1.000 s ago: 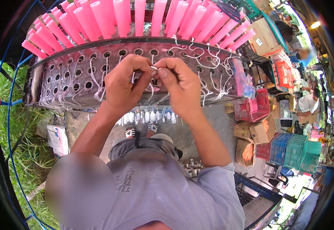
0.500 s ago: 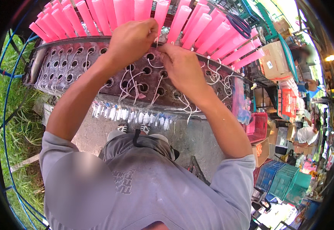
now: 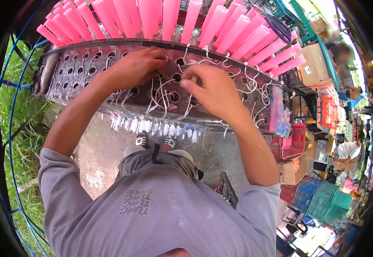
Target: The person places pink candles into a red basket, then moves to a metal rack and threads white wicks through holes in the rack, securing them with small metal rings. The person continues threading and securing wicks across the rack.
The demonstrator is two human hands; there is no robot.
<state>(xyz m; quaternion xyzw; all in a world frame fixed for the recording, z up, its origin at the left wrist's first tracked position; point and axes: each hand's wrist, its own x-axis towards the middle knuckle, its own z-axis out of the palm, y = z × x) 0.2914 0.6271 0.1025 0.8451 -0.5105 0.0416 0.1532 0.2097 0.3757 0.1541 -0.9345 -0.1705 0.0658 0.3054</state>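
Observation:
A long, dark mould block (image 3: 150, 99) with rows of round holes lies across in front of me, white wicks (image 3: 165, 96) trailing over it. My left hand (image 3: 141, 66) is over its middle, fingers curled together; what they pinch is hidden. Right of it, my right hand (image 3: 214, 88) is closed, thumb and forefinger bent toward each other, and a white wick runs to their tips. Beyond both hands, rows of pink candles (image 3: 190, 21) stand upright behind a dark rail (image 3: 131, 43), some with wicks hanging from their lower ends.
White spools (image 3: 146, 126) hang along the block's near side. Blue piping (image 3: 10, 103) and grass (image 3: 21, 158) are at the left. At the right stand a red crate (image 3: 292, 143), cardboard boxes (image 3: 313, 64) and green and blue crates (image 3: 321, 205). Other people are farther off.
Both hands have come down from the rail toward me, onto the holed face. My left hand no longer covers the foot of the candles. The view has shifted slightly.

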